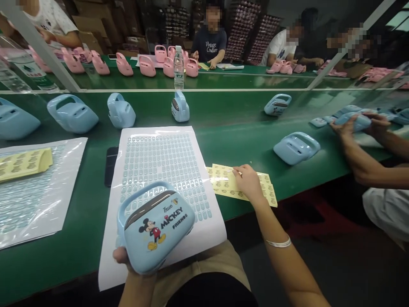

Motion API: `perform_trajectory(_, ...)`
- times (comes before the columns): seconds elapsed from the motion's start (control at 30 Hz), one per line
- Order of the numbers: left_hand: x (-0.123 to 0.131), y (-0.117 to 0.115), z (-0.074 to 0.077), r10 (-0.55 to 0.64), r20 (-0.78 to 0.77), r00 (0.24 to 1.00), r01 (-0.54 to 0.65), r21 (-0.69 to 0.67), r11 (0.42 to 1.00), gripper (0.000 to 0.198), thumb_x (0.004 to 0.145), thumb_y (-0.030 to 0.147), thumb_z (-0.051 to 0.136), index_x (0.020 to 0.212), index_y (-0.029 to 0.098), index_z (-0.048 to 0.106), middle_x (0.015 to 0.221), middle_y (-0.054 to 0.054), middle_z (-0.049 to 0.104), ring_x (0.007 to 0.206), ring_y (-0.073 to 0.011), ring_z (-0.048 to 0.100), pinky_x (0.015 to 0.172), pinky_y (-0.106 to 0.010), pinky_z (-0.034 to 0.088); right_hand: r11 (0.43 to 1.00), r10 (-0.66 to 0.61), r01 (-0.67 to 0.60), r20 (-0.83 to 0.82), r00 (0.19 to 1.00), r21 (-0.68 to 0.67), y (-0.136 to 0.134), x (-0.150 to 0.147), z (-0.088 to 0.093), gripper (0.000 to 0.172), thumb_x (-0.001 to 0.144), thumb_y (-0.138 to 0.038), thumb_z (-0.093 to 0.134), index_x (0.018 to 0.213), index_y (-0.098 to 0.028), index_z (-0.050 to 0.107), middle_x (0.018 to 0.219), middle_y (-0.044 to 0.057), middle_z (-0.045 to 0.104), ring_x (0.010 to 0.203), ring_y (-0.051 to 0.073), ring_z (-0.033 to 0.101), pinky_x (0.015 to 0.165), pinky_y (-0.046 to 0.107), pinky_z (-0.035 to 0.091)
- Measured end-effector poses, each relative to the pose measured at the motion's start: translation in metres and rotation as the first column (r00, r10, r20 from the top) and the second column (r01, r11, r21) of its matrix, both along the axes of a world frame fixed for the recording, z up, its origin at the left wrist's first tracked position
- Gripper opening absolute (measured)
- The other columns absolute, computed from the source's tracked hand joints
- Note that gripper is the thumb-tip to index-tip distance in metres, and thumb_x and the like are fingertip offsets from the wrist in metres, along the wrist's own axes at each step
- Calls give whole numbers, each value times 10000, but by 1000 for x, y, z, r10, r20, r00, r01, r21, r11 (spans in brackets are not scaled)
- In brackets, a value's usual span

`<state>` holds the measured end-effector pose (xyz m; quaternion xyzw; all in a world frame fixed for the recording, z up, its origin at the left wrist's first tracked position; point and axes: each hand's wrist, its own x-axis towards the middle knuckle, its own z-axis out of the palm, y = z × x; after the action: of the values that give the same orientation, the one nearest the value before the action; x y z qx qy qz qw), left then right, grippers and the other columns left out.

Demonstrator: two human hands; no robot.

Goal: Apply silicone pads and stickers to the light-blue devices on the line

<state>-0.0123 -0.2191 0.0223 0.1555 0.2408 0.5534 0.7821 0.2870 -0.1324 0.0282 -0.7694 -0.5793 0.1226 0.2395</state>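
Note:
My left hand (pixel 136 273) holds a light blue handled case (pixel 159 232) from below, its printed front with a cartoon mouse facing up. Under and behind the case lies a white sheet (pixel 204 232) with rows of small pale blue stickers. To the right, my right hand (pixel 247 181) rests over yellow sticker sheets (pixel 223 181), thumb and index finger pinched together near the upper edge. Whether a sticker is between those fingertips is too small to tell.
Blue cases (pixel 73 114) stand along the back and right of the green table (pixel 223 111). A dark phone (pixel 110 166) lies left of the sheet. At the right, a person's hands (pixel 348 128) hold another case. A bottle (pixel 179 68) stands behind.

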Motion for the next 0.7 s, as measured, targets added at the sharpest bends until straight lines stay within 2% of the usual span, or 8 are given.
perform_trajectory(0.07, 4, 0, 8, -3, -15, 1000, 3, 32, 999, 1016, 452, 668, 743, 1351, 356, 389, 1457, -42, 377, 1361, -471, 120, 991, -620, 349, 999, -32, 32, -2, 999, -23, 0, -3, -6, 288, 872, -279, 418, 915, -202, 693, 979, 85, 595, 807, 211, 588, 715, 341, 446)
perform_trajectory(0.17, 5, -4, 13, 15, -39, 999, -14, 24, 1000, 1019, 450, 656, 754, 1357, 402, 366, 1448, -39, 396, 1366, -459, 138, 985, -638, 363, 997, -67, 65, -26, 997, -48, 3, -12, -9, 271, 852, -300, 439, 814, -222, 695, 977, 89, 584, 761, 215, 582, 653, 344, 431)
perform_trajectory(0.3, 2, -7, 12, 22, -43, 999, -20, 63, 998, 967, 517, 636, 736, 1370, 431, 328, 1452, -35, 389, 1361, -468, 145, 922, -656, 421, 997, -68, 62, -116, 991, -51, 5, -18, -7, 204, 806, -292, 483, 726, -213, 654, 997, 87, 569, 740, 209, 571, 647, 349, 428)
perform_trajectory(0.4, 1, -5, 10, 5, -3, 1000, -5, 119, 993, 921, 582, 614, 713, 1384, 418, 303, 1469, -43, 360, 1363, -459, 151, 935, -649, 414, 998, -42, 28, -242, 969, -62, 6, -14, -5, 183, 781, -308, 493, 690, -203, 612, 998, 82, 566, 746, 197, 563, 679, 356, 443)
perform_trajectory(0.47, 1, -3, 9, -36, 35, 999, 31, 140, 990, 902, 619, 608, 691, 1396, 404, 281, 1483, -51, 332, 1369, -441, 150, 969, -634, 389, 996, 3, -34, -358, 934, -79, 6, -7, -3, 197, 749, -364, 525, 672, -196, 594, 959, 74, 575, 733, 184, 556, 678, 351, 453)
perform_trajectory(0.57, 2, 1, 8, -125, 99, 987, 110, 146, 983, 885, 661, 632, 639, 1413, 397, 236, 1505, -54, 284, 1377, -424, 147, 998, -626, 357, 982, 106, -174, -543, 833, -76, 4, 7, 5, 295, 660, -477, 606, 627, -187, 570, 894, 62, 582, 739, 172, 552, 689, 337, 466)
perform_trajectory(0.7, 11, 7, 8, -172, 171, 970, 155, 108, 982, 872, 700, 673, 562, 1429, 366, 196, 1520, -61, 243, 1382, -415, 133, 1055, -631, 245, 964, 202, -267, -692, 693, 14, -10, 9, 21, 400, 614, -571, 656, 602, -190, 536, 930, 63, 546, 846, 186, 544, 771, 356, 466)
